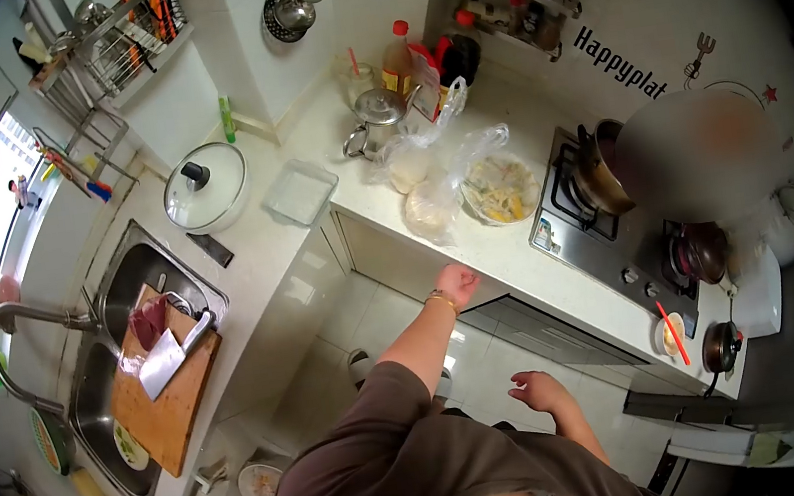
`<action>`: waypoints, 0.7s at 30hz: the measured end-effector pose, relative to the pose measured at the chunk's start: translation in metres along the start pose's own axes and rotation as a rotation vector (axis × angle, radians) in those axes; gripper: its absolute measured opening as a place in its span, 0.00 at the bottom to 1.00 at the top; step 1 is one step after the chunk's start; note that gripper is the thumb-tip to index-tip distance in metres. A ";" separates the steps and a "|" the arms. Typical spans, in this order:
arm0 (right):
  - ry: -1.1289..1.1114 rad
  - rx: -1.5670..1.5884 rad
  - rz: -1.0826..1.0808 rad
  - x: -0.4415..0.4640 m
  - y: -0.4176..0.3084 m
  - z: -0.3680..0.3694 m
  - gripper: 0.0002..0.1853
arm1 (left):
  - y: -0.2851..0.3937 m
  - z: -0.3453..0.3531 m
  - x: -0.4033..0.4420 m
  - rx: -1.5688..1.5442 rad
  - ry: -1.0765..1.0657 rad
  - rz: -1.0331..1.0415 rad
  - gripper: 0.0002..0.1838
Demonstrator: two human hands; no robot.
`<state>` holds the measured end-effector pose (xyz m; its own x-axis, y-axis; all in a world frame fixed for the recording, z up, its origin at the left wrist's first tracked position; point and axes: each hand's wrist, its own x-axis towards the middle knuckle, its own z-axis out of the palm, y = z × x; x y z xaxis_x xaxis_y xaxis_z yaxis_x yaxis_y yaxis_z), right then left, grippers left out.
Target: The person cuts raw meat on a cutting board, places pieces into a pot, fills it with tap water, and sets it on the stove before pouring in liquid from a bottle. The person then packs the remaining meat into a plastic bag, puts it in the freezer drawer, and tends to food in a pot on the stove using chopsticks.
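Observation:
My left hand (458,283), with a bracelet at its wrist, hangs over the counter's front edge. Its fingers are curled in and nothing shows in them. Lower and to the right, my right hand (539,391) is held over the floor with fingers apart and empty. Nearest to my left hand on the counter are a clear plastic bag with pale round contents (426,206) and a bagged bowl of yellowish food (500,190).
A cleaver (164,365) and red meat (148,323) lie on a cutting board (171,418) over the sink at left. A stove (589,243) with pans stands at right. A glass lid (207,189) and glass dish (301,192) are at back left.

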<state>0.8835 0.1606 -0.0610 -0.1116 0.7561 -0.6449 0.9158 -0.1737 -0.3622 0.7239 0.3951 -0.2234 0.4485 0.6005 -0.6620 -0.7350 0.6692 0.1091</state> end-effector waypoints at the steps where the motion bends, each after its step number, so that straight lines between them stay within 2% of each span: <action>1: 0.001 0.017 0.000 0.000 0.005 -0.002 0.21 | -0.002 0.004 -0.015 0.033 -0.004 0.057 0.07; 3: -0.009 0.046 -0.002 0.003 0.013 -0.013 0.21 | 0.000 0.001 -0.033 0.091 -0.016 0.116 0.07; 7: -0.075 -0.082 -0.174 0.023 0.040 -0.013 0.20 | 0.001 -0.049 -0.096 0.171 0.017 0.156 0.08; 9: -0.110 -0.125 -0.202 0.041 0.047 -0.010 0.20 | 0.009 -0.084 -0.131 0.226 0.135 0.148 0.10; 10: -0.119 -0.124 -0.209 0.046 0.039 -0.013 0.20 | 0.013 -0.101 -0.150 0.284 0.201 0.194 0.10; 11: -0.123 -0.125 -0.213 0.053 0.031 -0.014 0.20 | 0.019 -0.114 -0.177 0.293 0.116 0.256 0.11; 12: -0.142 -0.109 -0.208 0.061 0.024 -0.013 0.20 | 0.022 -0.107 -0.213 0.348 0.205 0.355 0.15; 13: -0.155 -0.096 -0.206 0.071 0.018 -0.010 0.20 | 0.022 -0.112 -0.225 0.524 0.409 0.371 0.21; 14: -0.173 -0.091 -0.211 0.081 0.012 -0.005 0.20 | 0.025 -0.129 -0.237 0.834 0.505 0.370 0.28; 16: -0.198 -0.070 -0.212 0.102 0.003 0.009 0.20 | 0.024 -0.162 -0.261 1.390 0.675 0.570 0.35; 18: -0.257 -0.069 -0.190 0.122 -0.004 0.024 0.20 | 0.030 -0.183 -0.275 1.629 0.866 0.815 0.39; 21: -0.325 -0.020 -0.141 0.167 -0.002 0.054 0.19 | 0.073 -0.200 -0.290 1.757 0.862 0.814 0.33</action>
<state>0.8428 0.2530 -0.2039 -0.3514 0.5307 -0.7713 0.8897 -0.0671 -0.4516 0.4386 0.1823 -0.1719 -0.3131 0.9373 -0.1530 0.7623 0.3441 0.5481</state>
